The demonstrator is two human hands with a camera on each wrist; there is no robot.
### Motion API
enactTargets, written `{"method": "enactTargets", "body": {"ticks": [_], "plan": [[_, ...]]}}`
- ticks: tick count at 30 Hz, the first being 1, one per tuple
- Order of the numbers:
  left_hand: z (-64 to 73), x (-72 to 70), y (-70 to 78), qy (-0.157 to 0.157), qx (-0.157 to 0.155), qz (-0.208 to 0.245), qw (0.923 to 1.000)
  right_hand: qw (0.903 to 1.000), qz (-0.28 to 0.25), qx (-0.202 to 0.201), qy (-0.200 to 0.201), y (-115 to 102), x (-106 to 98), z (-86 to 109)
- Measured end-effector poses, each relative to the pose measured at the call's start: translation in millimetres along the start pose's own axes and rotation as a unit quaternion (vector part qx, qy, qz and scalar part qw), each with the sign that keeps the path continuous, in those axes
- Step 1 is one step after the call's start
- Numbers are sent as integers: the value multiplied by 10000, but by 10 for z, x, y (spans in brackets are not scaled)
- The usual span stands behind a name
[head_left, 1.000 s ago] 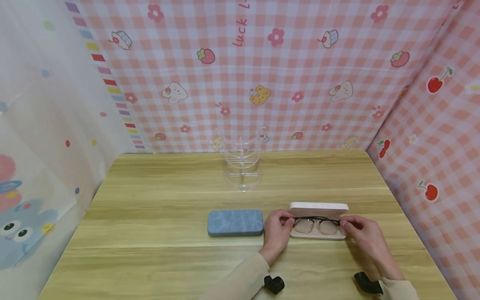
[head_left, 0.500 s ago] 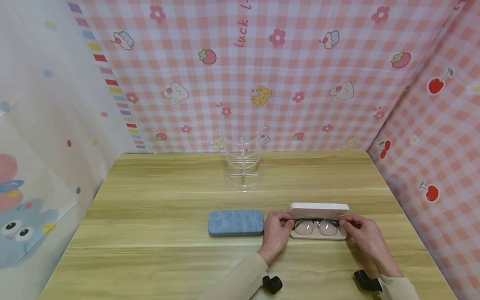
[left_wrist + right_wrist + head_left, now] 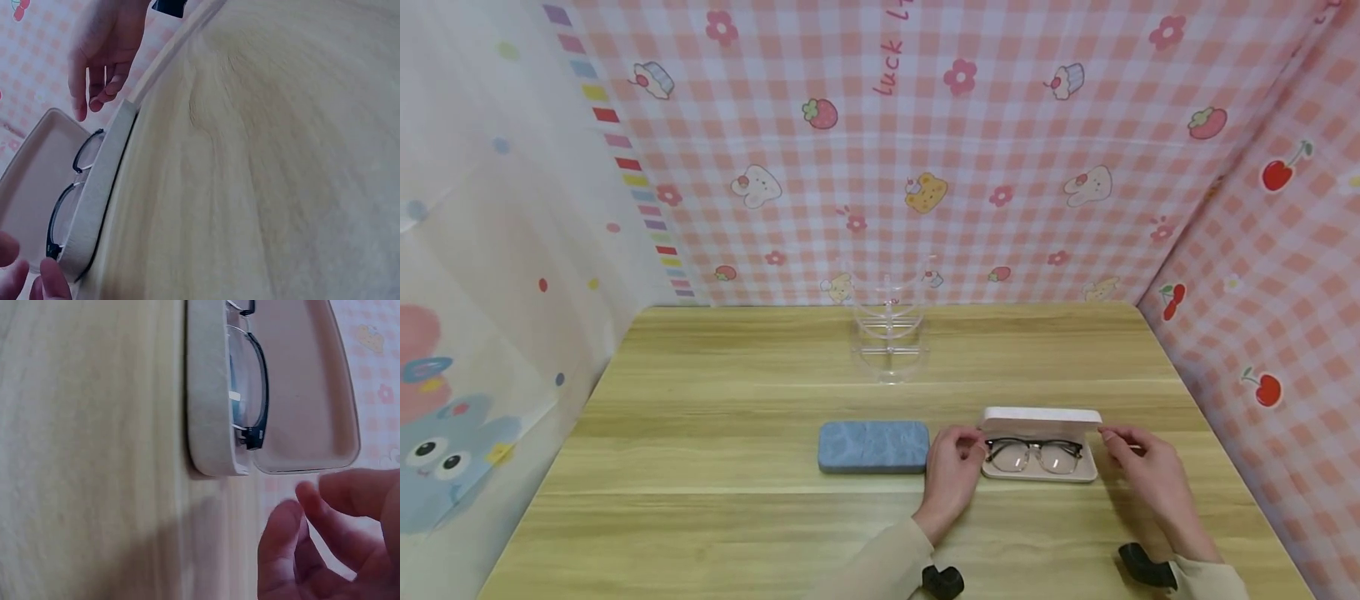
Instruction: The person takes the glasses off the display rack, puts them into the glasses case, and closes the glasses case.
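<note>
Could slide across the smooth surface (image 3: 715, 517) if knocked: an open glasses case (image 3: 1040, 472), lid upright at the back, near the front right with a blue case (image 3: 872, 446) just to its left. Could catch a temple or lens under a carelessly dropped lid: black-rimmed glasses (image 3: 1033, 453) lying folded inside the tray. Nothing gripped now, left hand (image 3: 953, 467) and right hand (image 3: 1142, 467) relaxed with loosely bent fingers just beside the case ends, so no steadying hold against a nudge.

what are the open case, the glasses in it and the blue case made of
Open case: seems a rigid shell in matte cream, smooth beige lining. Glasses: dark thin rims, probably metal or plastic, with clear lenses. Blue case: mottled, soft-looking surface, maybe fabric or faux leather.
</note>
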State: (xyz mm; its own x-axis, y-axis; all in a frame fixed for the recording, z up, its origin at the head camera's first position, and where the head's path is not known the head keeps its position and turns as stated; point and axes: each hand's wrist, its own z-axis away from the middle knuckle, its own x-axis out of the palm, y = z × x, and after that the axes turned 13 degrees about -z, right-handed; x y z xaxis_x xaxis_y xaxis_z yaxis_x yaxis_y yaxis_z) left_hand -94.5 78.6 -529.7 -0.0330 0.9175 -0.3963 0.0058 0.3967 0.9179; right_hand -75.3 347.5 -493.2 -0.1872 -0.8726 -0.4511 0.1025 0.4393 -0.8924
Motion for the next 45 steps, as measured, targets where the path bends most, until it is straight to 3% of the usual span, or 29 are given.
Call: {"method": "enactTargets", "body": {"ticks": [5, 11, 17, 23, 33, 45], "plan": [[-19, -17, 47, -1, -145, 221, 9996, 9988, -488, 88, 32, -21, -22, -17], [-75, -28, 104, -168, -234, 266, 9992, 9954, -635, -75, -720, -66, -38, -77], [-143, -27, 139, -360, -233, 246, 9988, 9899, -539, 176, -1295, -126, -3, -125], [-198, -28, 166, -568, -342, 103, 9977, 9887, -510, 228, -1391, -152, 37, -157], [-234, -33, 181, -634, -425, -5, 9971, 9834, -738, 333, -1625, -122, 24, -195], [-219, -44, 190, -717, -413, 438, 9956, 9575, -1676, 834, -2195, -83, -58, -261]]}}
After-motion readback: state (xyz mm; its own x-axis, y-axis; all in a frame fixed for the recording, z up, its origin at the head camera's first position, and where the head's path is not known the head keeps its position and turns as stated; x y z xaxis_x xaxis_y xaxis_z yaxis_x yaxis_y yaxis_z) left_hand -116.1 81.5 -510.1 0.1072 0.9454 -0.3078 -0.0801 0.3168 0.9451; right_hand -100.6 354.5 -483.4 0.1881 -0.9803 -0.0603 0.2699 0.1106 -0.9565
